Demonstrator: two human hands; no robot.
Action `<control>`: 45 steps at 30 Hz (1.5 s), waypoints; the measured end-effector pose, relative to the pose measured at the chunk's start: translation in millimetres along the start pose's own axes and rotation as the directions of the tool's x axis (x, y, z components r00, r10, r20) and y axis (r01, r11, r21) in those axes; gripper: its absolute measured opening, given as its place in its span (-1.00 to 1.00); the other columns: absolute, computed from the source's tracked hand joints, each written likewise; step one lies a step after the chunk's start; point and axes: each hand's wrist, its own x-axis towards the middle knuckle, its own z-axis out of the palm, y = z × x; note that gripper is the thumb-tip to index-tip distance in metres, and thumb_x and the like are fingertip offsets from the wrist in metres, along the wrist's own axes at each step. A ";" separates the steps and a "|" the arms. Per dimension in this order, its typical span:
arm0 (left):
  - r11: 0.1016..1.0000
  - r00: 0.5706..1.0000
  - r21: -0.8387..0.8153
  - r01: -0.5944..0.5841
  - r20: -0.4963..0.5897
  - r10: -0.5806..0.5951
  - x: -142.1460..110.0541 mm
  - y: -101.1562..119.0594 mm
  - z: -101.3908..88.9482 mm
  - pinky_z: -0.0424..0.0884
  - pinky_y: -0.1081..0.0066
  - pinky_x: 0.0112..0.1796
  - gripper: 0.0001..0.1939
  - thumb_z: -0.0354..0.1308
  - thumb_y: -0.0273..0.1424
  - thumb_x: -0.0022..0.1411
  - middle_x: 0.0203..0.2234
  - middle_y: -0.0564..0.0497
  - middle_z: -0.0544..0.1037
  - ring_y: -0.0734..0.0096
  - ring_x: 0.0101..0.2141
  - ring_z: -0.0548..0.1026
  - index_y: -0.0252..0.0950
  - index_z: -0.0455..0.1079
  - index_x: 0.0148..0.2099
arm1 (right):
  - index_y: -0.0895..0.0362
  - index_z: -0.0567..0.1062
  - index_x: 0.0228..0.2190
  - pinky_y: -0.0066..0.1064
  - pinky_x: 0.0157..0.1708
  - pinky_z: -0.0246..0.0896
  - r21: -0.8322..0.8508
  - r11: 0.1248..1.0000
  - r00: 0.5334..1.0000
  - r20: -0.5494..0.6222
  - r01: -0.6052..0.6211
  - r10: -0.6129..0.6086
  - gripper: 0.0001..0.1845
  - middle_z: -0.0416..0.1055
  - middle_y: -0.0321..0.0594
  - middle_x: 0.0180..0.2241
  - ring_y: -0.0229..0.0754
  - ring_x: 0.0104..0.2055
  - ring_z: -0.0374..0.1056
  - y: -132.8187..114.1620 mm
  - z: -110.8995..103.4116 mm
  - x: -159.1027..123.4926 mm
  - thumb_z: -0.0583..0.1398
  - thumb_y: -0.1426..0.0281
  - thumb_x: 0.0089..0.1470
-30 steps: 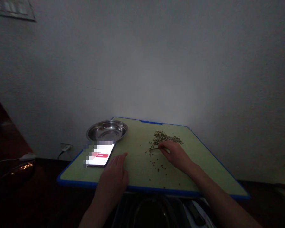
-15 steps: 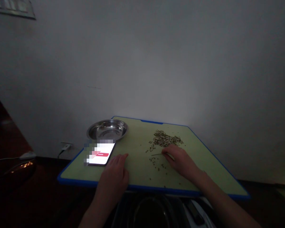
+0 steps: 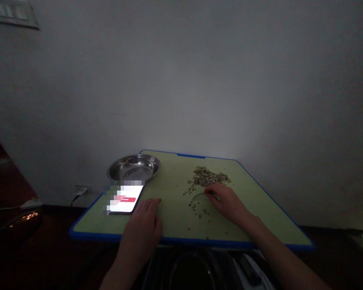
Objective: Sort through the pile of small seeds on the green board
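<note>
My right hand (image 3: 222,197) is closed in a pinch on a thin grey tool (image 3: 199,196); its exact kind is too blurred to make out. The tool's free end points left, low over the table. Just beyond this hand lies a spread pile of small dark brown seeds (image 3: 202,175), with several loose ones scattered nearer the front edge. My left hand (image 3: 145,219) rests palm down on the table, its fingers stretched out. Its fingertips are close beside a phone (image 3: 127,199) with a lit screen, and nothing shows in its grasp.
A shiny metal bowl (image 3: 134,168) stands at the table's back left, behind the phone. The pale green table (image 3: 172,219) has a blue rim and stands against a grey wall (image 3: 181,80). A plug with a cable (image 3: 81,192) is low on the wall at left.
The view has shifted slightly. The grey tool, nearly straight before, now looks curved and its free end blurred. My left hand still rests by the phone.
</note>
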 end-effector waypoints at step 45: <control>0.993 0.998 0.101 -0.058 0.003 0.058 0.3 1.1 1.1 0.30 0.06 0.10 -0.59 -0.10 -0.43 0.19 0.03 -0.16 0.48 0.13 0.09 0.39 -0.31 0.41 0.03 | 0.09 0.58 -0.25 -0.29 -0.20 0.31 0.016 1.000 0.999 -0.044 -0.018 0.019 -0.78 0.57 -0.18 -0.29 -0.13 -0.25 0.45 -6.9 7.0 13.4 0.16 0.49 0.09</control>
